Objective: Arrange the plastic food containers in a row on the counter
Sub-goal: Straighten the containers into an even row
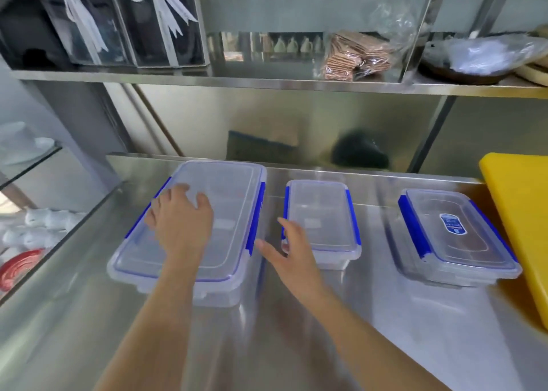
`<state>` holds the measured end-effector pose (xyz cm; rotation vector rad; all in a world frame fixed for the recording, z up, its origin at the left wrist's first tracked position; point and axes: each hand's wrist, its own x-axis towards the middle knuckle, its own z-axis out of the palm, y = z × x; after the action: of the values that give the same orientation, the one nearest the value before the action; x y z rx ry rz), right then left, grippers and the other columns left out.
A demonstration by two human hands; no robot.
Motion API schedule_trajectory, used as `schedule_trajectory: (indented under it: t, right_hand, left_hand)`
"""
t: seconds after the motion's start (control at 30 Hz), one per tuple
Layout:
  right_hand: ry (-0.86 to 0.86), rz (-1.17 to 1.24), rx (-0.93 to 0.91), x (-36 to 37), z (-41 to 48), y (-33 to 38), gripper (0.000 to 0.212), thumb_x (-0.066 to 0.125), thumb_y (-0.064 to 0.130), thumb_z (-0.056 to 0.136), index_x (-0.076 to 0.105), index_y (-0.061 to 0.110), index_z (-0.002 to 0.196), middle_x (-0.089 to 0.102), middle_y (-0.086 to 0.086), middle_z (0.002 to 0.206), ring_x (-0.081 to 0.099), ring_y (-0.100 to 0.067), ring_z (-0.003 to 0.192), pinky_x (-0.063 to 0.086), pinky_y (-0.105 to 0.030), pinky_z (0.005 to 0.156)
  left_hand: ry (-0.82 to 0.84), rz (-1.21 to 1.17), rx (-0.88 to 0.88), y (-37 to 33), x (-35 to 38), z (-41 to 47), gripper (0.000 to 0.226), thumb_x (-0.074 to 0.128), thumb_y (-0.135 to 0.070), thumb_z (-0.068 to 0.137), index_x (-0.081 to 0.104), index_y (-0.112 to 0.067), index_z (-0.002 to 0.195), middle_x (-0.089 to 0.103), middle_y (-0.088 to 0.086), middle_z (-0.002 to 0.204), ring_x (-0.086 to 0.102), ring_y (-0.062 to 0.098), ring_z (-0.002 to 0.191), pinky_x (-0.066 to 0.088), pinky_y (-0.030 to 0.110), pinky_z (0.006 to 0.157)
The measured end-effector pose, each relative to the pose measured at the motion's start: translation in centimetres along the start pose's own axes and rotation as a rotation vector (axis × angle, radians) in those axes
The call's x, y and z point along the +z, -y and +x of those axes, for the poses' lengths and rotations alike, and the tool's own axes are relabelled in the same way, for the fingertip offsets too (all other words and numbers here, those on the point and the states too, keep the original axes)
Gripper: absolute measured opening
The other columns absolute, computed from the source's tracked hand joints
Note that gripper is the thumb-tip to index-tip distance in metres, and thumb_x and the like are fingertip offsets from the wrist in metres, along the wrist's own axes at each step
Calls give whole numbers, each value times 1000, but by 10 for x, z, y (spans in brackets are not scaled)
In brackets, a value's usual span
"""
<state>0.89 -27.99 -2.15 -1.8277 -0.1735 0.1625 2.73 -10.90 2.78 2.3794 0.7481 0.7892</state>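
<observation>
So there are three clear lidded containers with blue clips sitting on the steel counter (296, 346), and I'll use the small middle container (321, 221) as my anchor. The big container (225, 213) sits just to its left with a narrow strip of counter between them, and the labelled container (453, 236) is well off to its right, angled a bit, its far side close against a yellow cutting board (522, 227).

The person's left hand (181, 221) is lying palm-down on the big container's lid, toward the lid's left half. Fingers (175, 192) are spread loosely apart and resting on the plastic, not clamped around anything.

The right hand (292, 251) is in that gap just left of the middle container, open and flat, fingers apart. Its fingertips are right at the middle container's near-left corner by the blue clip. Can't tell for sure whether they're actually touching it or just beside it. It isn't gripping anything.
</observation>
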Motion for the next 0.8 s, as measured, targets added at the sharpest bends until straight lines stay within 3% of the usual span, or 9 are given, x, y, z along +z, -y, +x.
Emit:
schedule_trajectory:
  t: [0.07, 0.1, 0.17, 0.23, 0.37, 0.63, 0.8]
  right_hand:
    - [78, 206, 139, 29, -2, 9, 55, 68, 41, 79, 41, 41, 127, 40, 8, 142, 43, -8, 125, 33, -36, 111]
    - [105, 235, 147, 43, -3, 11, 61, 69, 37, 79, 37, 39, 130, 38, 6, 148, 41, -9, 129, 30, -37, 114]
    - [122, 245, 142, 66, -5, 11, 91, 71, 32, 79, 12, 23, 148, 22, 4, 157, 26, -12, 141, 20, -39, 118]
    - [80, 236, 146, 79, -3, 14, 100, 71, 27, 80, 0, 18, 149, 16, 2, 159, 20, -13, 144, 17, -39, 119]
    - [78, 205, 145, 96, 3, 15, 99, 71, 23, 79, 1, 19, 149, 18, 2, 158, 22, -14, 143, 18, -38, 119]
    - [82, 120, 129, 141, 16, 24, 101, 70, 32, 77, 1, 16, 149, 23, -6, 156, 27, -21, 141, 26, -43, 115]
    - [85, 129, 157, 152, 17, 28, 102, 69, 39, 74, 1, 23, 148, 27, -2, 153, 34, -20, 137, 32, -44, 113]
  left_hand:
    - [82, 128, -218, 36, -13, 24, 52, 52, -35, 87, 45, 0, 125, 45, 28, 134, 35, 43, 126, 20, 48, 108]
    - [151, 163, -290, 54, -18, 31, 62, 51, -42, 86, 38, -1, 131, 39, 28, 139, 31, 44, 130, 19, 51, 109]
    - [287, 163, -396, 86, -24, 34, 80, 49, -55, 84, 21, -9, 143, 29, 26, 147, 26, 44, 134, 19, 56, 112]
    - [368, 101, -446, 111, -26, 34, 83, 48, -60, 82, 13, -21, 146, 29, 24, 148, 31, 45, 132, 25, 56, 110]
    - [393, 54, -377, 132, -33, 43, 66, 46, -61, 80, 34, -25, 134, 54, 22, 128, 54, 44, 108, 48, 54, 92]
    - [357, 35, -340, 165, -50, 69, 58, 46, -60, 81, 41, -26, 128, 57, 20, 125, 56, 43, 106, 48, 55, 91]
    - [370, 8, -352, 169, -53, 74, 61, 45, -62, 79, 40, -28, 129, 55, 20, 125, 56, 43, 104, 50, 56, 89]
